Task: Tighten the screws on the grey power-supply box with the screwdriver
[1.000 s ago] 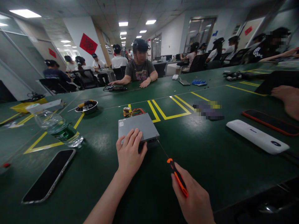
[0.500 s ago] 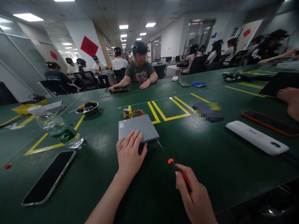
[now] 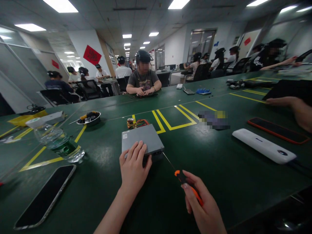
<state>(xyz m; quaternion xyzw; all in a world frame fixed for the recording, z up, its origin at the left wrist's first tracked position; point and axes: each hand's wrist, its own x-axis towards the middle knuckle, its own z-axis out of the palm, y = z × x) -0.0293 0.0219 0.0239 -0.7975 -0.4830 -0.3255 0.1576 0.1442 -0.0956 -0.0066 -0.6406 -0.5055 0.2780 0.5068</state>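
A grey metal computer power supply (image 3: 146, 136) lies flat on the green table, with a bundle of coloured cables (image 3: 137, 123) behind it. My left hand (image 3: 134, 162) grips its near left part, fingers over the top and thumb down the front side. In my right hand (image 3: 201, 198) is a screwdriver (image 3: 179, 175) with an orange and black handle. Its thin shaft points up and left, and the tip meets the near right corner of the power supply. Whether it sits in a screw is too small to tell.
Left of me are a phone (image 3: 46, 196), a tilted water bottle (image 3: 63, 146) and a metal bowl (image 3: 90, 119) holding tools. To the right lie a white device (image 3: 263, 145) and an orange-edged phone (image 3: 278, 130). A person (image 3: 143, 76) sits opposite; another person's hand (image 3: 294, 107) is at right.
The view has shifted slightly. My right fingers have changed their hold on the screwdriver handle, which looks turned. My left hand stays on the power supply. The person opposite has brought their hands together.
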